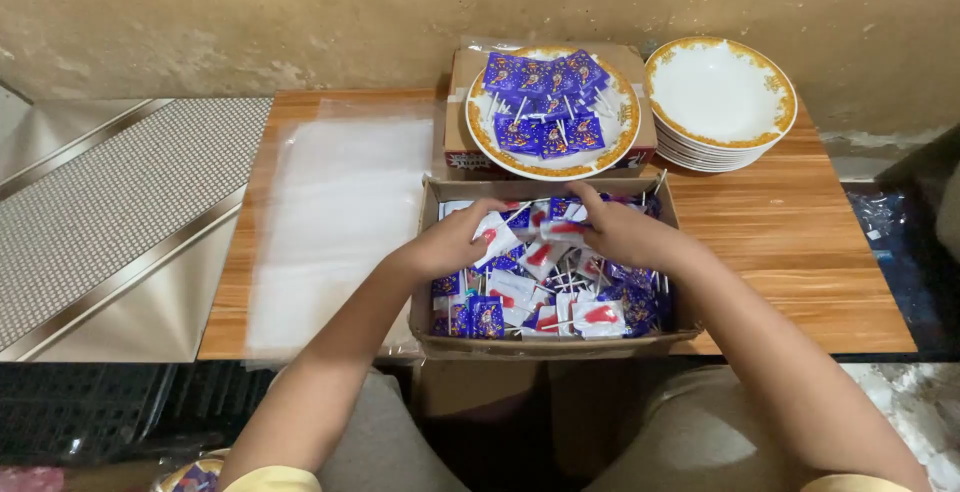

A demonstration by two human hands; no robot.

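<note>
Right now both hands are down in the cardboard box [432, 252] of wrapped lollipops [545, 287], sorting through them. The left hand [450, 242] has its fingers curled around a white-and-red packet [497, 234], and the right hand [625, 234] pinches another packet [562, 230] at its fingertips. Both forearms slope inward over the box's near edge. Just beyond the fingers sits a gold-rimmed plate [480, 132] of blue lollipops; a lift toward it looks likely.

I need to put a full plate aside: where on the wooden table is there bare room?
Bare wood lies right of the cardboard box, in front of the stacked empty plates. The table's left half is covered by clear plastic sheets. The middle is crowded: both hands are in the box, and the filled plate sits behind it.
</note>
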